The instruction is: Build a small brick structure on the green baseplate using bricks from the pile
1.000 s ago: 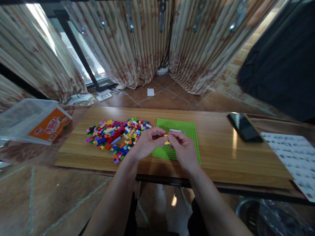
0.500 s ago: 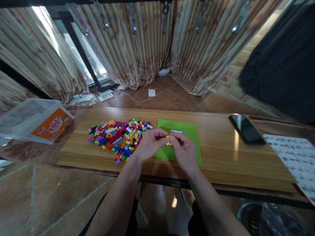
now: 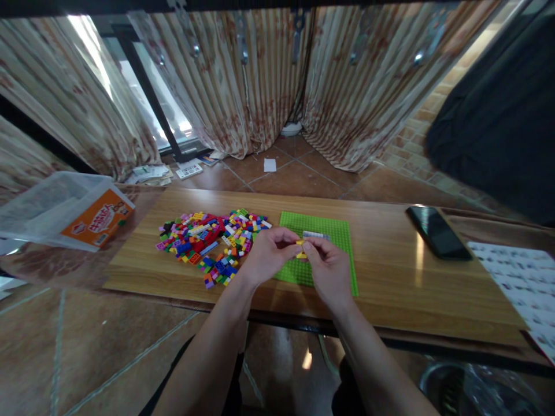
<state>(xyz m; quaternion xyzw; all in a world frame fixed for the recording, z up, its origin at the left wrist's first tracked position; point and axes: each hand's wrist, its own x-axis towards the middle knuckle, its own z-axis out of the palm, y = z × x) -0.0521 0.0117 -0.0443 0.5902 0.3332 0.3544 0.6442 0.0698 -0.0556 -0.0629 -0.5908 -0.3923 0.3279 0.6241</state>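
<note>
Over a green studded baseplate (image 3: 338, 228), my left hand (image 3: 269, 253) and my right hand (image 3: 329, 264) meet fingertip to fingertip. Both are closed on small yellow toy bricks (image 3: 300, 249), pinched between thumbs and index fingers. My fingers cover much of the yellow bricks, so how they join is hard to see. Just behind my right fingers, a pale grey-white brick piece (image 3: 315, 235) rests on the baseplate. To the left of my left hand spreads a heap of loose coloured bricks (image 3: 208, 234).
At the table's (image 3: 381, 283) left end sits a clear plastic box (image 3: 52, 199) with an orange label. On the right lie a black phone (image 3: 437, 231) and a printed sheet (image 3: 515, 277) with rows of small pictures. Curtains (image 3: 260, 86) hang beyond the table.
The whole view has shifted slightly, with everything a little lower and to the right. My hands keep their pinch on the yellow bricks over the baseplate.
</note>
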